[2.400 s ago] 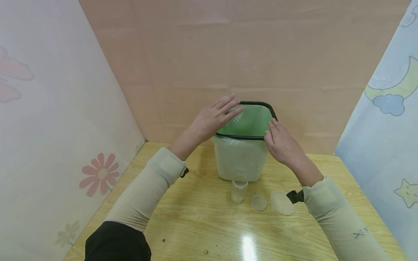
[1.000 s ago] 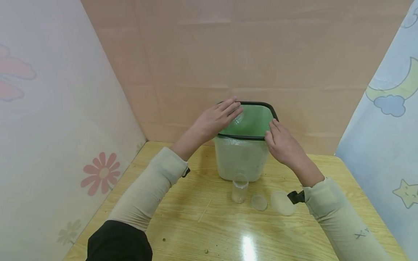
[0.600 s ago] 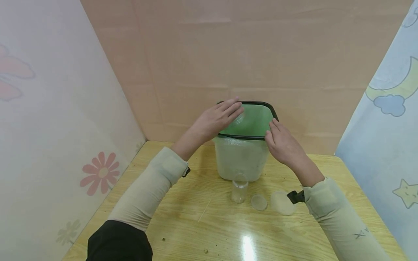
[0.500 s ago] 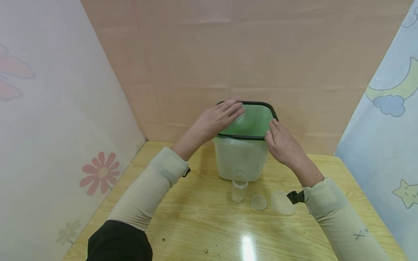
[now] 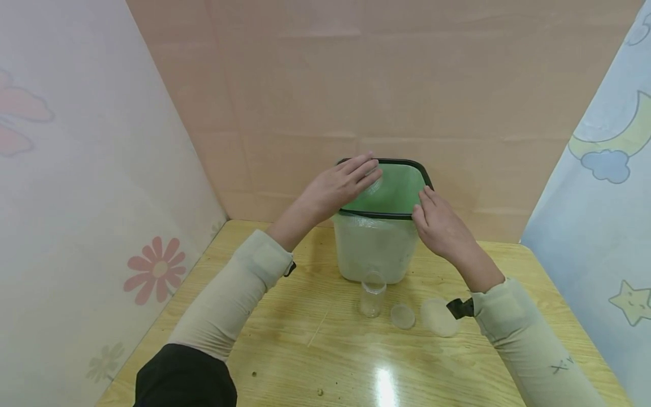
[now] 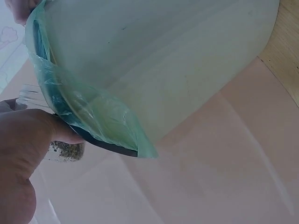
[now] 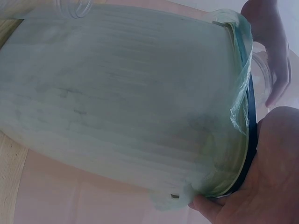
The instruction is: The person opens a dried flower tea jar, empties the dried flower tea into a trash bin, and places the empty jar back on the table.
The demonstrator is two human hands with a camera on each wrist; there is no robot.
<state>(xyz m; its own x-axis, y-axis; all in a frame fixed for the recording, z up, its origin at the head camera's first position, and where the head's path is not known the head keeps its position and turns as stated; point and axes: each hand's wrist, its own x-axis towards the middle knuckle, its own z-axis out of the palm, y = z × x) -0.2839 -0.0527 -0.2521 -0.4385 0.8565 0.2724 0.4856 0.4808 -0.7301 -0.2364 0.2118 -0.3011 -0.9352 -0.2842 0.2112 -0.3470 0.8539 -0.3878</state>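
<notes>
My left hand (image 5: 333, 192) grips a clear plastic jar (image 6: 69, 151) tilted over the mouth of a bin (image 5: 373, 251). Dark, crumbly bits show in the jar in the left wrist view; its threaded mouth (image 7: 263, 70) appears in the right wrist view. From above, my fingers mostly hide the jar. Green bag plastic (image 5: 399, 183) lines the bin, folded out under a black rim ring (image 5: 386, 215). My right hand (image 5: 445, 226) holds the rim at the right front corner, thumb on the outer wall.
An uncapped clear jar (image 5: 373, 297) stands in front of the bin. Right of it lie a small round lid (image 5: 403, 316) and a larger pale disc (image 5: 439, 317). A thin stick (image 5: 318, 329) and a few crumbs lie on the wooden table (image 5: 285, 362). Printed walls enclose the sides.
My left hand has shifted slightly to the right over the bin, and less of the jar shows beneath its fingers. My right hand has stayed on the rim.
</notes>
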